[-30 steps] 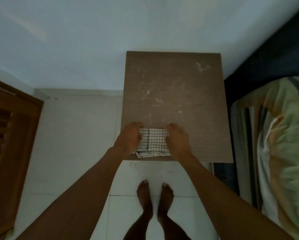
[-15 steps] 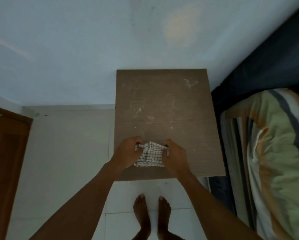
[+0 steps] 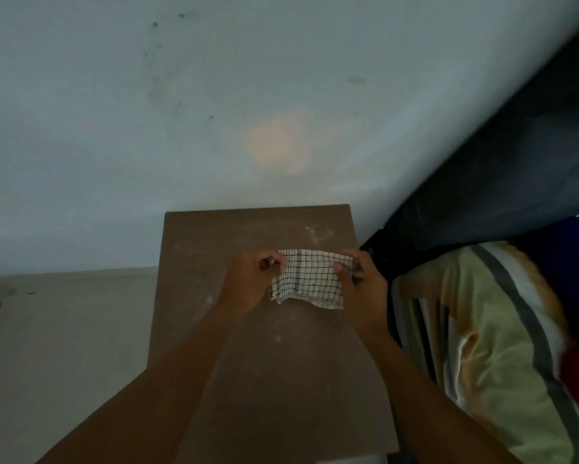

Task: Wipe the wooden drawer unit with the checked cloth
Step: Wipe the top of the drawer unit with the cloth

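Note:
The wooden drawer unit [image 3: 274, 380] shows its brown top, dusty with pale smudges, standing against the wall. The checked cloth [image 3: 306, 279], white with a dark grid, is stretched between both hands above the far half of the top. My left hand [image 3: 254, 279] pinches its left upper edge. My right hand [image 3: 362, 289] pinches its right upper edge. The lower edge of the cloth hangs loose; whether it touches the wood is unclear.
A pale wall [image 3: 248, 112] rises right behind the unit. A bed with a striped green pillow [image 3: 482, 346] and dark bedding [image 3: 516, 179] sits close on the right. Light tiled floor [image 3: 63, 346] lies to the left.
Both hands have carried the cloth from the near edge of the top toward the far half and spread it wider. The camera has tilted up, so the feet are out of view.

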